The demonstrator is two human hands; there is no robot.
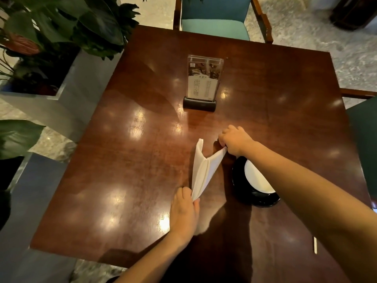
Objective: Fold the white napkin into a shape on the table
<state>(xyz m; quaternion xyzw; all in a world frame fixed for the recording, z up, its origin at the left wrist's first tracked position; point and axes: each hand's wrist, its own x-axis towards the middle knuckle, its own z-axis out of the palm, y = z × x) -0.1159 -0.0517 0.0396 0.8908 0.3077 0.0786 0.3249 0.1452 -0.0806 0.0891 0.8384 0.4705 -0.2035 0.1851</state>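
Nearest, the near point of the white cloth napkin [204, 172] is pinched by the left hand [184, 210] on the glossy brown wooden counter [122, 170]. Farther out, its right wing is pinched by the right hand [236, 142]. A shaping fold seems under way; next, that wing must be laid flat and creased.

square table [126, 180] of dark, polished reddish wood, its top carrying many soft patches of reflected light. at the far edge, a wooden-framed chair [216, 27] with teal seat and back; at the right edge, a second chair [363, 139] in dark green with a wooden arm. to the left, grey box planters [81, 92] holding broad-leaved plants [85, 23]. floor [359, 58] of pale, mottled stone. a dark wooden piece [353, 15] stands at upper right, cut off by the frame.
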